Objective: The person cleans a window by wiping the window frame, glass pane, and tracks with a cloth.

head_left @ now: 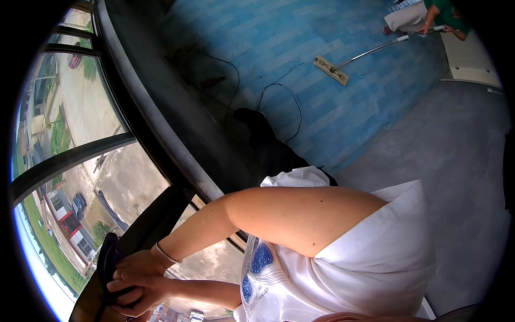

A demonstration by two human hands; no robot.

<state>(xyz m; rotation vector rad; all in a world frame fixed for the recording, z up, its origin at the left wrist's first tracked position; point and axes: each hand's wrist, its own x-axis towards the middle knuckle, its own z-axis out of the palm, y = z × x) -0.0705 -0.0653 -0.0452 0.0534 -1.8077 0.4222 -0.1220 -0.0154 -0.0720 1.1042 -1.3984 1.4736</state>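
Dark purple cloth [107, 256], bunched, soft-looking: at lower left, beside the black-framed glass window [78, 161].
Hands, two, pressed together: right hand [138, 267], silver bangle [167, 254] at wrist, and left hand [150, 294], both closed around the cloth; fingertips partly hidden.
Status: handling under way, cloth not set down; amounts done and left cannot be told.
Also present: co-worker with beige flat-headed mop [331, 70], blue plank-patterned floor [300, 32].

Dark cloth [109, 257], glossy window glass [80, 112]
From here the bracelet [168, 255] gleams like metal, the mop pole [370, 52] too; the white shirt [386, 257] looks soft, matt fabric.
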